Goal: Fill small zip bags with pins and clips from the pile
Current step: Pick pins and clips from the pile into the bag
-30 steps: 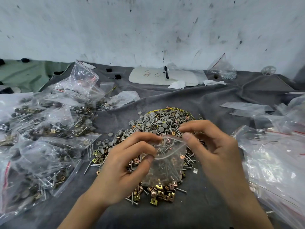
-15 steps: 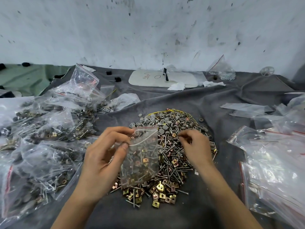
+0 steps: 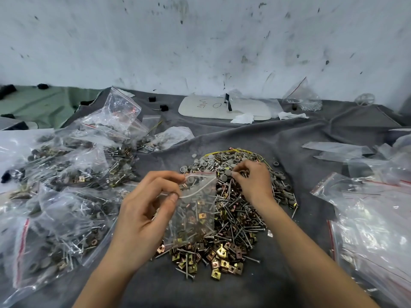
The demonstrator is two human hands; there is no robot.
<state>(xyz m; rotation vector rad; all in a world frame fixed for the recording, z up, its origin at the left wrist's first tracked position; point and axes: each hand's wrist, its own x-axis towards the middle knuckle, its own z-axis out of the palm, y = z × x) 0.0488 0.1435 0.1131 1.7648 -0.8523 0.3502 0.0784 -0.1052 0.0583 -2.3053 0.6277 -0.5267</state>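
head: l hand (image 3: 142,218) pinches zip bag (image 3: 195,212); r hand (image 3: 253,182) curls into pile (image 3: 240,223), grip hidden.

filled bags (image 3: 55,196) cropped left, pile (image 3: 240,223) partly covered

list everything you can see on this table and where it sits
pile of pins and clips: one, grey, silver and brass, middle of the cloth
small zip bag: one, clear with a red strip, over the pile's left side
filled bags: many, clear, heaped on the left
loose bags: many, clear, on the right
cloth: one, grey, under everything
board: one, white with writing, at the back by the wall
tissues: two, white, beside the board
left hand: one, pinches the small zip bag's mouth
right hand: one, fingers curled into the pile's far part
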